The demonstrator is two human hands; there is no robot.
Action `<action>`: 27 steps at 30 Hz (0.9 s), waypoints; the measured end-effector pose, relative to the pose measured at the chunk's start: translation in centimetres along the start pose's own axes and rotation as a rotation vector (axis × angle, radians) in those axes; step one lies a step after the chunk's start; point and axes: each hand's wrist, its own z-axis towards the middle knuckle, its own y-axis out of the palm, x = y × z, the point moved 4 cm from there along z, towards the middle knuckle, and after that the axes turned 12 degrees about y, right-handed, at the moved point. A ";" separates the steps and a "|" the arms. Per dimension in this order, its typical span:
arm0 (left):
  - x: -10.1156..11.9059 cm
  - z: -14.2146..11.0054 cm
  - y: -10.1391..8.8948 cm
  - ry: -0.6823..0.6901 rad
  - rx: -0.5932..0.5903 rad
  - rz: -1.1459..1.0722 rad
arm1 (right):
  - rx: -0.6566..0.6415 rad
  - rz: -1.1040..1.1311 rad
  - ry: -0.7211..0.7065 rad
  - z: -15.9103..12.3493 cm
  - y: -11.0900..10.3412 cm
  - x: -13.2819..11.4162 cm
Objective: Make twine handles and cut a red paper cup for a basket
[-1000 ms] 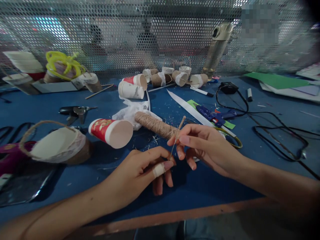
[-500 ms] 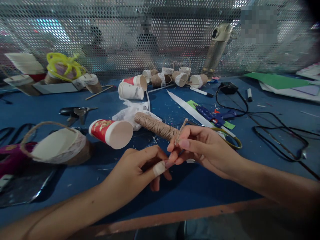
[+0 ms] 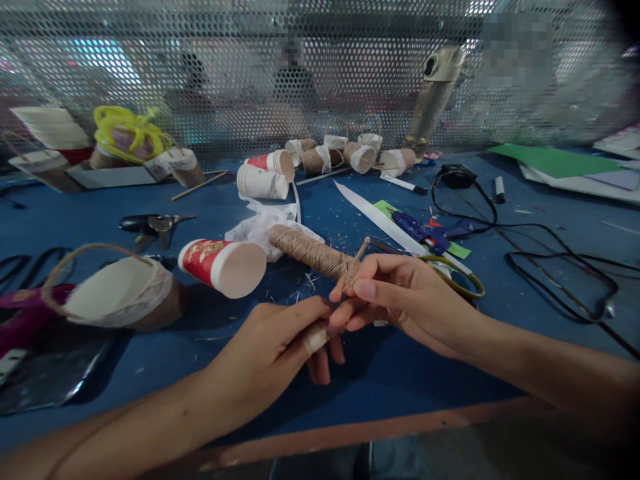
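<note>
A short piece of jute twine (image 3: 361, 253) sticks up from between the thumb and index finger of my right hand (image 3: 407, 293). My left hand (image 3: 285, 337), with a bandage round its thumb, is pinched closed against the right fingertips; whatever lies between its fingers is hidden. Just behind the hands lies a roll of brown twine (image 3: 310, 251) on crumpled white plastic (image 3: 260, 223). A red and white paper cup (image 3: 220, 267) rests on its side left of the roll. Farther left stands a small cup basket (image 3: 125, 293) with a twine handle and lace rim.
A blue glue gun (image 3: 430, 233) with a black cable lies right, near a yellow-green tape ring (image 3: 475, 291). Keys (image 3: 157, 227) and a purple glue gun (image 3: 30, 313) are left. Small twine-wrapped cups (image 3: 363, 159) and a bottle (image 3: 433, 100) stand by the perforated metal screen.
My right fingers and the twine have shifted slightly left, and the twine leans a little differently. My left fingers have turned slightly beneath them. Things on the table have stayed put.
</note>
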 end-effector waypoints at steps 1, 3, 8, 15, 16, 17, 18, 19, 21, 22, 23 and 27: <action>0.0 0.1 0.2 -0.031 -0.014 -0.079 | -0.014 -0.001 0.011 0.0 0.1 0.0; 0.1 0.2 0.4 -0.082 -0.042 -0.228 | -0.015 -0.006 0.036 0.0 0.1 0.0; 0.3 0.4 0.8 -0.090 -0.101 -0.451 | -0.013 0.002 0.051 -0.1 0.2 -0.1; 0.3 0.3 1.0 -0.140 -0.113 -0.541 | -0.062 0.029 0.036 -0.2 0.3 -0.2; 0.4 0.3 1.0 -0.144 -0.115 -0.551 | -0.062 0.027 0.039 -0.2 0.3 -0.1; 0.4 0.3 1.1 -0.143 -0.115 -0.560 | -0.061 0.022 0.037 -0.2 0.2 -0.1; 0.4 0.3 1.1 -0.143 -0.115 -0.570 | -0.056 0.014 0.031 -0.2 0.2 -0.1; 0.4 0.3 1.1 -0.146 -0.115 -0.574 | -0.051 0.003 0.021 -0.2 0.1 0.0; 0.4 0.2 1.1 -0.157 -0.120 -0.579 | -0.042 -0.028 -0.014 -0.2 0.0 0.0; 0.4 0.2 1.2 -0.167 -0.125 -0.583 | -0.033 -0.048 -0.031 -0.2 0.0 0.1; 0.4 0.2 1.2 -0.179 -0.132 -0.587 | -0.025 -0.068 -0.045 -0.3 -0.1 0.1; 0.6 0.2 1.3 -0.203 -0.151 -0.619 | 0.004 -0.127 -0.069 -0.2 -0.2 0.2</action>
